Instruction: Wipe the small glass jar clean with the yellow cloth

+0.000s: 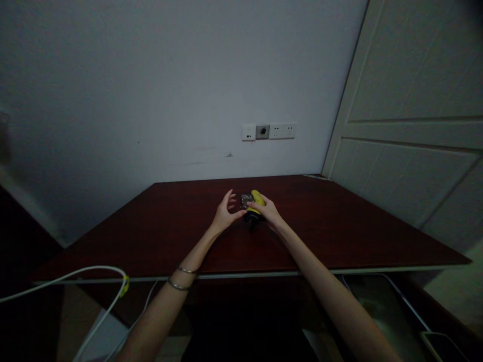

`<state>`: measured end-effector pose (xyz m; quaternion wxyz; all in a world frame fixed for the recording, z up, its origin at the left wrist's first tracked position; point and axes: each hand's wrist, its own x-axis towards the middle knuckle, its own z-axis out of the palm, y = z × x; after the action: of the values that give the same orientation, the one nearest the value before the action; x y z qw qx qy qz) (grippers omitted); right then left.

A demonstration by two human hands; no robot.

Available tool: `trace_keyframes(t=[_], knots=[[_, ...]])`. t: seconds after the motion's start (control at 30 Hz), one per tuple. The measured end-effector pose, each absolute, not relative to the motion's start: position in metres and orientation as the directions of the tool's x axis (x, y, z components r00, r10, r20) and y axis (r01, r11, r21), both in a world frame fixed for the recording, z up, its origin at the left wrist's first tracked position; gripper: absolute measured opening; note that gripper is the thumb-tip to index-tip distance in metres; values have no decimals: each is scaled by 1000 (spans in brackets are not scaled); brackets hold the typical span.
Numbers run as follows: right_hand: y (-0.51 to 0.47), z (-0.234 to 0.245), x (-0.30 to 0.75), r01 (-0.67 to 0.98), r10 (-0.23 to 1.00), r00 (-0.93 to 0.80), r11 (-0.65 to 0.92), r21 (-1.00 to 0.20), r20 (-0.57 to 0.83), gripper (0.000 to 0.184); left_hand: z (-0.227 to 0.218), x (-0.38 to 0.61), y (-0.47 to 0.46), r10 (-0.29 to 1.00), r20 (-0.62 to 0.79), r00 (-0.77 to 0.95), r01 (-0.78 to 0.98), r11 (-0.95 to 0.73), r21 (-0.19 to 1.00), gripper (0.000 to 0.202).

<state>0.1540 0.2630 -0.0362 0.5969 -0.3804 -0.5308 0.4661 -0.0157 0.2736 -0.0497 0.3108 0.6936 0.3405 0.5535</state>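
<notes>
Over the dark red-brown table my right hand (267, 208) is closed around a small yellow and black object (257, 197), its thumb lying across the yellow part. A shiny, see-through piece (245, 199) shows on the object's left side; the dim light hides what kind of thing it is. Just to the left, my left hand (226, 212) is open, fingers curved and apart. Its thumb tip reaches the object's lower black part, and I cannot tell whether they touch.
The tabletop (158, 226) runs back to a pale wall with a row of sockets (282, 131). A white panelled door (407, 146) stands at the right. A white cable (101, 267) loops over the front left edge. Below right lies a phone-like object (444, 346).
</notes>
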Motion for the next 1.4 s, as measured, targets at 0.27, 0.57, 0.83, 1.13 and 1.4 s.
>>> trace_keyframes(t=[0.27,0.57,0.83,1.13,1.4], knots=[[260,-36,154,-166,965,-52,245,-955,257,55,-53,-16,274,801,513,307,-40,-528,848,77],[256,-34,153,-140,966,-61,241,-960,251,55,-51,-10,268,787,480,387,88,-550,831,93],[258,-39,151,-126,961,-81,252,-959,263,58,-50,-9,265,825,490,281,298,-560,773,88],[275,-48,147,-67,915,-51,396,-916,399,44,-54,-6,266,806,560,194,307,-592,745,84],[262,-49,147,199,676,-11,724,-661,737,35,-54,-4,266,817,540,204,200,-574,794,87]])
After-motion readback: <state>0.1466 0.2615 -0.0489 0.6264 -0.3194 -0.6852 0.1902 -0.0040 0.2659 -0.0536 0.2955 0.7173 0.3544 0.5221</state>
